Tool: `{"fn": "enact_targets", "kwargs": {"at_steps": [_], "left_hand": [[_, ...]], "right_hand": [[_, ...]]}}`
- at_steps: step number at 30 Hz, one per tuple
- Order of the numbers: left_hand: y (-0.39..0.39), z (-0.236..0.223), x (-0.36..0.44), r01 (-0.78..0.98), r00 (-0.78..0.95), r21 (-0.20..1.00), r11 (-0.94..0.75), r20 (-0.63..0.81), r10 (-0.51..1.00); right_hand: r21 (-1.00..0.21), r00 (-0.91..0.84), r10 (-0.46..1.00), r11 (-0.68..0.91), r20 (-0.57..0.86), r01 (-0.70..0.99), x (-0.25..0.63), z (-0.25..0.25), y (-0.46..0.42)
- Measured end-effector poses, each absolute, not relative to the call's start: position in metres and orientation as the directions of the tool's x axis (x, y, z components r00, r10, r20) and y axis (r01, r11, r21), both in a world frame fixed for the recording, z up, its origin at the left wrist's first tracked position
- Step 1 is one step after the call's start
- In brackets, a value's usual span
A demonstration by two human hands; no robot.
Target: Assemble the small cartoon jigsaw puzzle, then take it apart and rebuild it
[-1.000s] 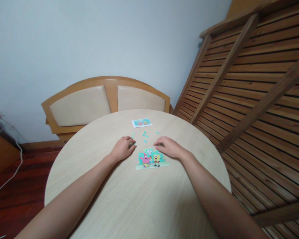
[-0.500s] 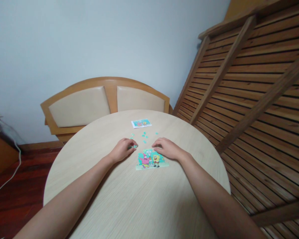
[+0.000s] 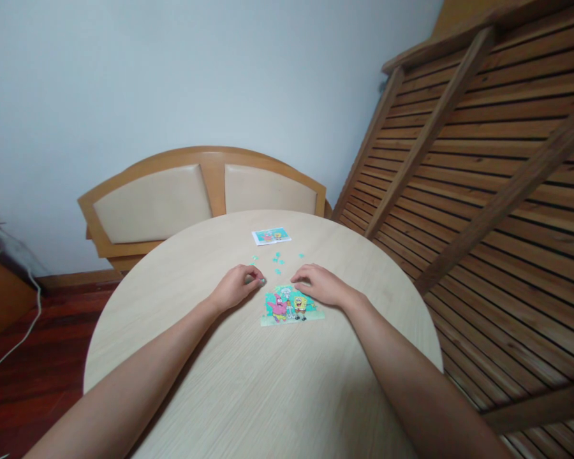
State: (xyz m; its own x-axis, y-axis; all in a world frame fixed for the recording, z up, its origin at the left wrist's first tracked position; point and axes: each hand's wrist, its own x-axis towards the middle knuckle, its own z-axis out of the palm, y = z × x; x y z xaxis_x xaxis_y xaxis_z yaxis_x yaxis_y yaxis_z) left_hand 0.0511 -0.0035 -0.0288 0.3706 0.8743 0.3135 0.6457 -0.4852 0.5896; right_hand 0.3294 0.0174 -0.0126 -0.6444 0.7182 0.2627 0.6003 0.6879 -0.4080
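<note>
On the pale round table (image 3: 205,382), the left hand (image 3: 234,287) seems to pinch a small piece (image 3: 263,280); a light grip by its edges would serve best. The right hand (image 3: 323,285), fingertips slightly parted, is at the far edge of the puzzle (image 3: 287,309). Flat and colourful, with cartoon figures, it lies nearer than the loose pieces (image 3: 278,272) and picture card (image 3: 272,236).

Arms (image 3: 146,370) outstretched, hands (image 3: 236,287) apart, fingers (image 3: 253,273) curled
</note>
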Motion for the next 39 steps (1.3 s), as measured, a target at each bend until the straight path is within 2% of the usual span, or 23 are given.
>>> {"fn": "enact_targets", "kwargs": {"at_steps": [5,9,16,32,39], "left_hand": [[-0.003,-0.031,0.052,0.550,0.282,0.715,-0.432,0.328,0.902],[-0.005,-0.030,0.052,0.518,0.325,0.753,-0.405,0.265,0.908],[-0.008,-0.025,0.048,0.615,0.446,0.607,-0.503,0.259,0.857],[-0.008,-0.021,0.044,0.732,0.474,0.388,-0.560,0.300,0.828],[-0.003,-0.018,0.024,0.834,0.327,0.352,-0.426,0.307,0.894]], "right_hand": [[-0.401,-0.652,0.711,0.695,0.263,0.596,0.329,-0.015,0.019],[-0.401,-0.677,0.682,0.722,0.277,0.564,0.329,-0.015,0.019],[-0.416,-0.713,0.649,0.744,0.266,0.523,0.334,-0.015,0.022],[-0.444,-0.690,0.668,0.726,0.278,0.525,0.335,-0.015,0.021],[-0.374,-0.606,0.715,0.699,0.348,0.610,0.323,-0.029,0.023]]}}
